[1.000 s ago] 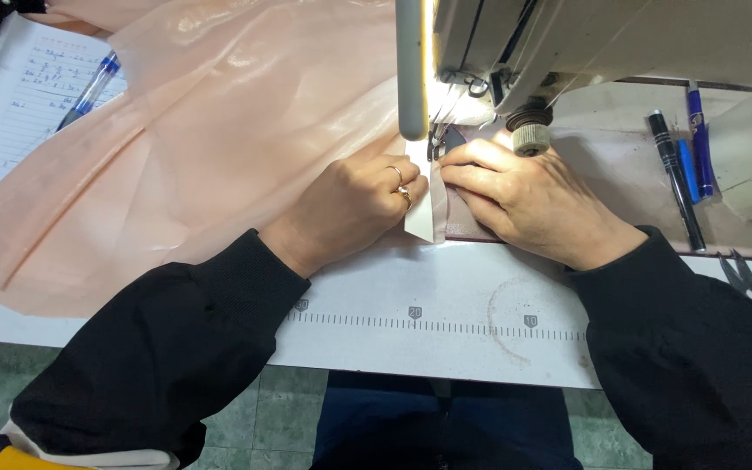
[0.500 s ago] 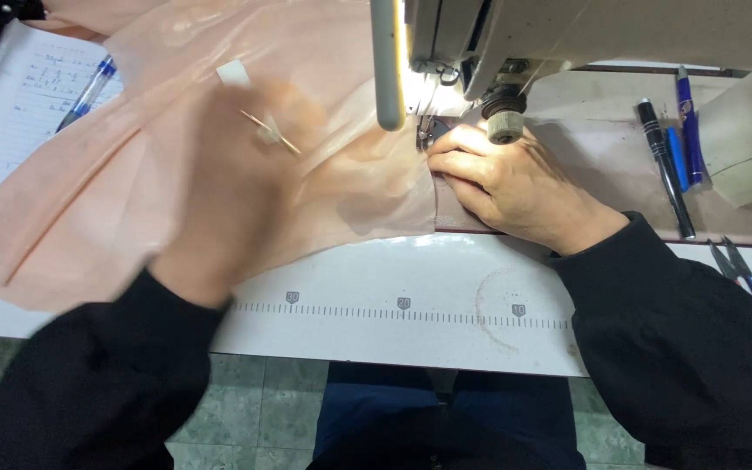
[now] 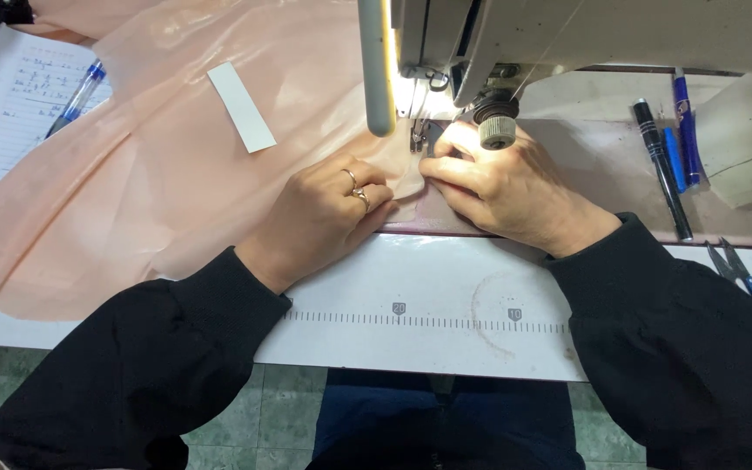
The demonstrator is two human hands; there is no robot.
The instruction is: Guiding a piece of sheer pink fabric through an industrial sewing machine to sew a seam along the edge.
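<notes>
Peach fabric (image 3: 158,174) lay spread over the table (image 3: 411,278), bulk trailing off to my left, one edge running right to the needle area (image 3: 417,135) of the sewing machine (image 3: 515,43). My left hand (image 3: 324,213) pressed flat on it, fingers curled, not gripping. My right hand (image 3: 502,183) sat nearer the needle, fingertips pinching the fabric edge just beside it. White strip (image 3: 241,106) lay loose on the cloth, well apart.

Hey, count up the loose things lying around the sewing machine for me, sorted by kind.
Pens: 4
White strip: 1
Thread snips: 1
Notebook: 1
Peach fabric: 1
Total: 8
</notes>
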